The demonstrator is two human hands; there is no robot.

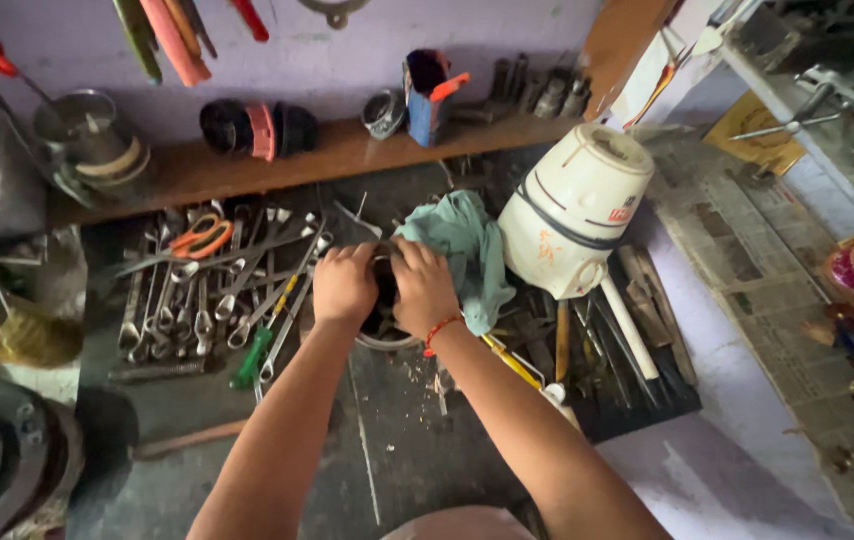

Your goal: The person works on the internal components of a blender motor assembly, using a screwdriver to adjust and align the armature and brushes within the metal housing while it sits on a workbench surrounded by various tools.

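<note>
Two bare forearms reach from the near edge over a dark, stained workbench (397, 450). Left hand (344, 285) and right hand (423, 288), the latter with a red thread at the wrist, are both curled with fingers clamped on a dark round part (384, 322), which sits on the bench between them, its pale rim showing beneath the palms; its top is hidden by the hands. Just right of the round part: a teal cloth (467, 255), touching the right hand. Near-right of the round part: a yellow-handled tool (509, 362) and a row of long rods and files (627, 330). Left of the round part: a spread of spanners (197, 300), a green-handled screwdriver (250, 360), orange-handled scissors (199, 238). Right and beyond: a cream motor housing (572, 210), tilted. Farthest behind the round part: a wooden shelf (327, 150) carrying a metal tin (87, 135), a blue box (429, 98) and small fittings.
</note>
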